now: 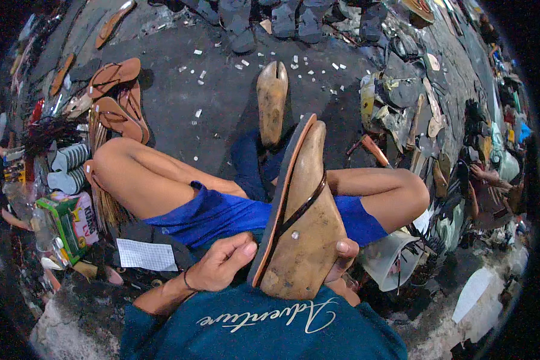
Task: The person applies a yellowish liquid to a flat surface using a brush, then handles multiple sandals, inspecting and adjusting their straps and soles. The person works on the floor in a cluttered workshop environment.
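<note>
A wooden shoe last (309, 240) stands tilted upright in front of my chest, toe pointing away. Fitted against its sole is a flip-flop (280, 207) with a tan footbed, a dark outsole and a glossy dark brown strap (303, 210) over the last. My right hand (344, 255) grips the last from its right side, mostly hidden behind it. My left hand (225, 262) is closed in a pinch beside the flip-flop's heel edge; whatever it holds, if anything, cannot be made out. Another wooden last (271, 105) with a split toe lies beyond my lap.
Tan flip-flops (117, 99) are stacked at the left, above grey striped sandals (69, 168) and a green-pink box (69, 225). A wooden-handled hammer (375, 150) lies right of my legs, near a white plastic container (392, 261). Dark soles (285, 21) line the far side.
</note>
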A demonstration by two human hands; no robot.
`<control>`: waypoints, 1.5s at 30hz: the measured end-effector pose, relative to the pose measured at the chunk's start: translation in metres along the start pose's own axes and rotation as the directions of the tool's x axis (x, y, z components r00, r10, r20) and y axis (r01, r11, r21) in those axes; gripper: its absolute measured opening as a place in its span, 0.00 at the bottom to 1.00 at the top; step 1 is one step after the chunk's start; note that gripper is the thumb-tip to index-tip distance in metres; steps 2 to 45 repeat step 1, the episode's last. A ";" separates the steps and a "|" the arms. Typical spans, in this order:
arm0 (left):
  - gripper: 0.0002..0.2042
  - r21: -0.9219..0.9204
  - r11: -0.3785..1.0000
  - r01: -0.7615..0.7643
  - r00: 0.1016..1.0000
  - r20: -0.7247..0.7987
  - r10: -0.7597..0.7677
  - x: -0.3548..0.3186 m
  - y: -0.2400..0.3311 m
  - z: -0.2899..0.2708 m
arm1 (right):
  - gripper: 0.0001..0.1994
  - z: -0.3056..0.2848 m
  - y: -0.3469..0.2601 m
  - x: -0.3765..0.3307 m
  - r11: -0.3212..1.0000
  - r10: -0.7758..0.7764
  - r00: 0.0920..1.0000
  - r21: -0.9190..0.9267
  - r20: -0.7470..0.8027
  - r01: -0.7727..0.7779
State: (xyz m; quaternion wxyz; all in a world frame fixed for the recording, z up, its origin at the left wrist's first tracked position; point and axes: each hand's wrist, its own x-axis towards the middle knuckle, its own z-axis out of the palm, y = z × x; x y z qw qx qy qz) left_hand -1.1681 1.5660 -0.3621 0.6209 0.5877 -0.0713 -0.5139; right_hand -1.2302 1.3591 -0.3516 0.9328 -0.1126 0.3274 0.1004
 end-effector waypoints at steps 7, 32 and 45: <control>0.12 0.005 0.998 0.057 0.998 0.030 -0.057 -0.005 -0.003 -0.004 | 0.47 -0.004 0.004 0.002 0.999 -0.028 0.999 0.016 0.019 0.027; 0.12 0.005 0.998 0.057 0.998 0.030 -0.057 -0.005 -0.003 -0.004 | 0.47 -0.004 0.004 0.002 0.999 -0.028 0.999 0.016 0.019 0.027; 0.12 0.005 0.998 0.057 0.998 0.030 -0.057 -0.005 -0.003 -0.004 | 0.47 -0.004 0.004 0.002 0.999 -0.028 0.999 0.016 0.019 0.027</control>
